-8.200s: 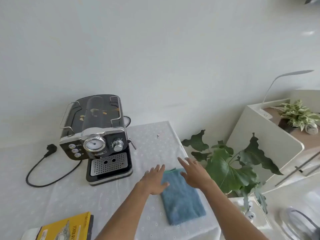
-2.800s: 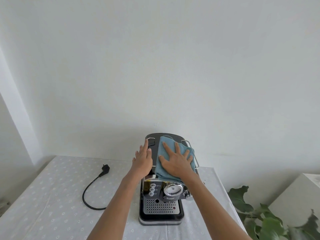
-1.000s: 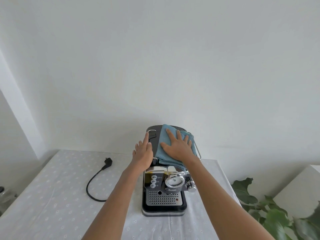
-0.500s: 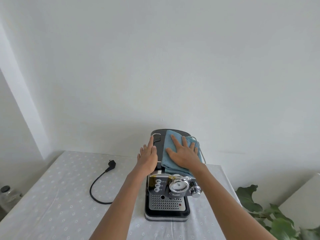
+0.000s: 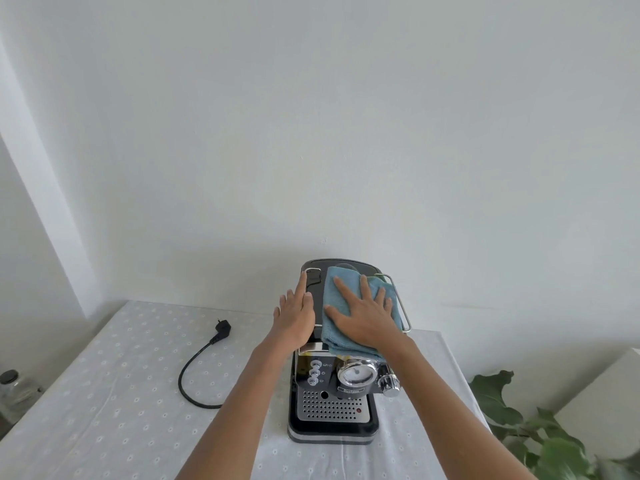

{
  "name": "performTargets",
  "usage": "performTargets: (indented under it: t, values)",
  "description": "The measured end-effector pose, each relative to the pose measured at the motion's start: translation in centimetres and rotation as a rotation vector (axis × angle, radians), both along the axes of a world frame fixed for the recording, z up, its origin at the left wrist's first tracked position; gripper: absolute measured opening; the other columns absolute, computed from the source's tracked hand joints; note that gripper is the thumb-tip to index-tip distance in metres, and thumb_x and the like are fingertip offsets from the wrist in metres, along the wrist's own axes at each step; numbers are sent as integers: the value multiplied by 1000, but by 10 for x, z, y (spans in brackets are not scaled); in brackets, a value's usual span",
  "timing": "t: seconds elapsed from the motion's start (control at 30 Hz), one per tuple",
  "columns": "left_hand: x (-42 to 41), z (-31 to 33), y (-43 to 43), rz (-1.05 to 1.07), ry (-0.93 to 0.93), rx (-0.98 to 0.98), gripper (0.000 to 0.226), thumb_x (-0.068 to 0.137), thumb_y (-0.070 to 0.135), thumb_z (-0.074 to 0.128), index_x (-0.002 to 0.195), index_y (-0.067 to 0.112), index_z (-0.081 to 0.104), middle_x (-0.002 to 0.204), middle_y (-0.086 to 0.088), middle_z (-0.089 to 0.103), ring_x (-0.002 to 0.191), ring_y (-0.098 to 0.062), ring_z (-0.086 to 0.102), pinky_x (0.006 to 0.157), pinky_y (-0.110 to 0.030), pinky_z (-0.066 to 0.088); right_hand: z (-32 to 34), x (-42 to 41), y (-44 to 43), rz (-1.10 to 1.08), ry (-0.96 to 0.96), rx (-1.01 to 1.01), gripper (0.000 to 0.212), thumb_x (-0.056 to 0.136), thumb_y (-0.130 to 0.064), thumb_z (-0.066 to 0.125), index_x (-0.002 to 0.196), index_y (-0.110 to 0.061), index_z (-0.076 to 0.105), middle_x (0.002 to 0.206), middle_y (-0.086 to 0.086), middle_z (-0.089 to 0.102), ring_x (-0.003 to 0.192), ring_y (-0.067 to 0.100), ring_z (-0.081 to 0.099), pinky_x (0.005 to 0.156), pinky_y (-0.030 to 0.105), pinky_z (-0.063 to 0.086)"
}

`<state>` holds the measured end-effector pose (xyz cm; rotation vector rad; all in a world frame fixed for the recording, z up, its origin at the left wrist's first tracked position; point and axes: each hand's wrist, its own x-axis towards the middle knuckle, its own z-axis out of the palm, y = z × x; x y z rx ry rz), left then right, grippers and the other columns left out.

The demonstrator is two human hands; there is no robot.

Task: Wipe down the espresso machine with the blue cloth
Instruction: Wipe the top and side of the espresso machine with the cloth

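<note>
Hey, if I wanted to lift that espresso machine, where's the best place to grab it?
Probably the wire rails along the top edges of the espresso machine: right rail from the right, left rail from the left. They stand clear of the lid.

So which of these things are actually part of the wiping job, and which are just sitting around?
Part of the job:
- espresso machine
- blue cloth, spread on the machine's top
- right hand, pressed flat on the cloth
- left hand, resting against the machine's top left edge

Just lying about:
- unplugged power cord on the table
- plant
- glass jar
</note>
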<state>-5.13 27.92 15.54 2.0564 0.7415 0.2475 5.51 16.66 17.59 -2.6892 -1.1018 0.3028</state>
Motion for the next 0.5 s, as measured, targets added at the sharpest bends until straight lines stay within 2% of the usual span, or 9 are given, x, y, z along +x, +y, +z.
performTargets:
  t: [0.1, 0.27, 0.5]
  values:
    - [-1, 3, 0, -36, 10, 32, 50, 106, 23, 8, 155, 22, 1, 164, 0, -6, 150, -26, -9, 120, -48, -3, 3, 4, -3, 44, 3, -27, 70, 94, -71, 33, 155, -54, 3, 168, 8, -14, 151, 46, -11, 122, 58, -5]
    - [1, -1, 3, -18, -111, -74, 52, 106, 38, 13, 154, 35, -4, 164, 0, -4, 149, -14, -12, 121, -37, -5, 11, 19, 7, 46, 25, -32, 69, 95, -72, 33, 155, -54, 5, 168, 7, -13, 152, 45, -11, 122, 57, -4]
    - [9, 6, 15, -62, -51, -27, 55, 106, 35, 15, 155, 22, -4, 163, -3, -13, 149, -15, -14, 120, -35, -7, 16, 30, -8, 160, 30, -103, 68, 94, -74, 29, 152, -58, -2, 168, 6, -17, 152, 43, -12, 123, 56, -3]
